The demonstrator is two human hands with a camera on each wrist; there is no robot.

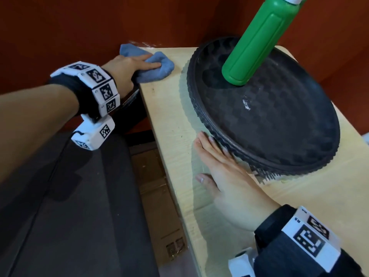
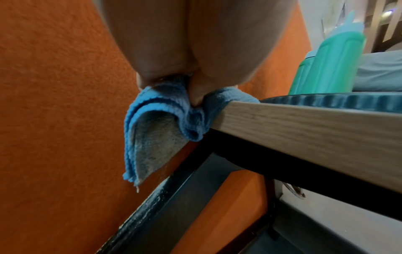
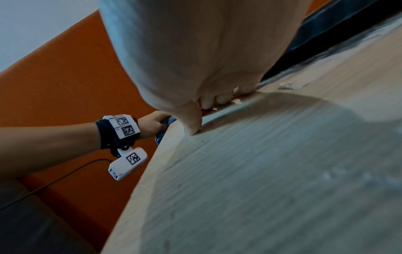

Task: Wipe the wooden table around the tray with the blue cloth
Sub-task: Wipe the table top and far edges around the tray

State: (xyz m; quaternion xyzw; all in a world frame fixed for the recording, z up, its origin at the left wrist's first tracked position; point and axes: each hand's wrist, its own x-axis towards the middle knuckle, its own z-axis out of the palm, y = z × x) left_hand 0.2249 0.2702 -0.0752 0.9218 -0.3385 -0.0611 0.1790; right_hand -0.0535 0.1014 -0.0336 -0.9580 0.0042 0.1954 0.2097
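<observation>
Our left hand (image 1: 129,65) pinches the soft, floppy blue cloth (image 1: 157,68) at the table (image 1: 179,140) corner; bunch it to grip. Right hand (image 1: 221,172) fingers lie flat, together, against the tray (image 1: 279,126).

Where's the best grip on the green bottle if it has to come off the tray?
Probably the ribbed mid-body of the green bottle, wrapped from its open right side. It stands upright on the dark tray with a straight cylindrical body, its cap cut off at the frame top. The right hand lies flat beside the tray and is nearest.
</observation>
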